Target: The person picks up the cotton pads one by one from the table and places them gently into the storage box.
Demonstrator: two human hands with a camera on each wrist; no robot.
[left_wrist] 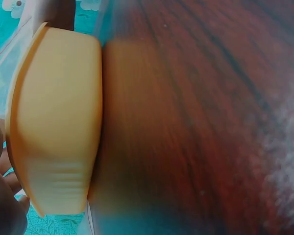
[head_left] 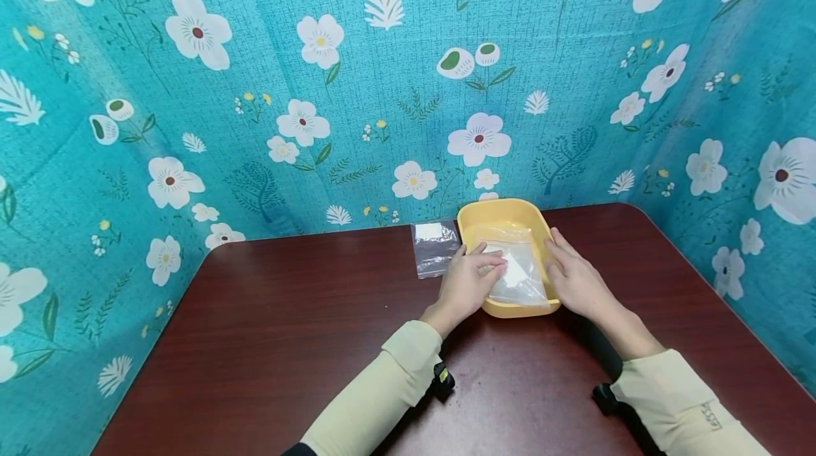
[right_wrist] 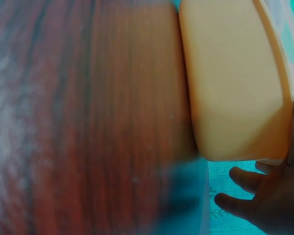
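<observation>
A clear zip bag [head_left: 523, 292] with a white patch on it lies tilted over the yellow plastic tray [head_left: 510, 311]. My left hand [head_left: 467, 282] is at the tray's left side, thumb and fingertips pinching the bag near its white patch. At the right rim, my right hand [head_left: 579, 287] touches the tray with fingers fairly straight and slightly spread. In the right wrist view, the fingers [right_wrist: 240, 204] stand apart beside the tray's wall [right_wrist: 235, 88]. The left wrist view shows the tray's ribbed outer wall [left_wrist: 59, 112] and part of the bag; the left fingertips are partly hidden there.
Another clear zip bag [head_left: 436, 254] with a white label lies flat on the dark red-brown table [head_left: 287, 314], just left of the tray. Behind the table's back edge hangs a teal flowered cloth [head_left: 382, 88], which also lines both sides.
</observation>
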